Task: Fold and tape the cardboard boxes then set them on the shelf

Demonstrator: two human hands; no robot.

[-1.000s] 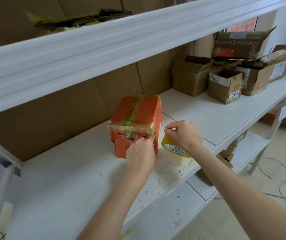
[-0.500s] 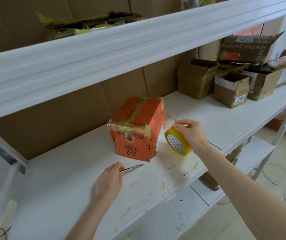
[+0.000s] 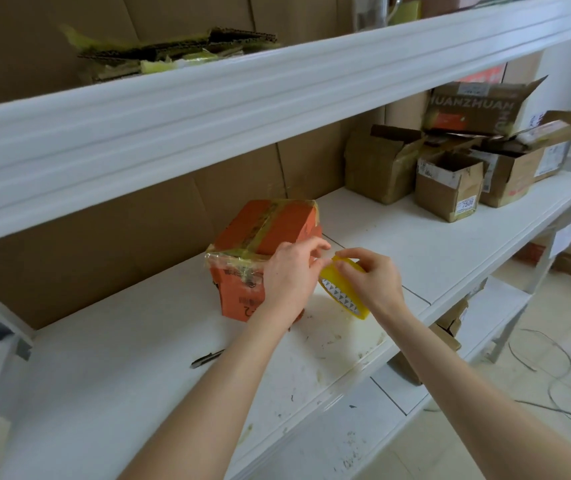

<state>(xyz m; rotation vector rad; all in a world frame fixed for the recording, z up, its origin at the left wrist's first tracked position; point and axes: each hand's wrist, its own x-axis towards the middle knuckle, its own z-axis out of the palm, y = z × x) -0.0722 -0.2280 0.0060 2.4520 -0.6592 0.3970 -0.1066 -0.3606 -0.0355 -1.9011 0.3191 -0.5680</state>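
An orange cardboard box (image 3: 263, 233) stands on the white shelf (image 3: 398, 251), its top and front edge wrapped in yellowish clear tape. My right hand (image 3: 370, 278) grips a yellow tape roll (image 3: 342, 292) just right of the box. My left hand (image 3: 291, 271) is in front of the box's right side, its fingertips pinching at the top of the roll where the tape end is. A small knife (image 3: 206, 358) lies on the shelf to the left of my left forearm.
Several open brown boxes (image 3: 450, 188) are piled at the shelf's far right. Flattened cardboard (image 3: 173, 50) lies on the upper shelf (image 3: 242, 98), which overhangs the work area. A lower shelf (image 3: 381, 410) and floor cables (image 3: 547, 368) show below right.
My left hand has let go of the knife, which now lies on the shelf, and moved up right to the tape roll. My right hand still holds the roll.
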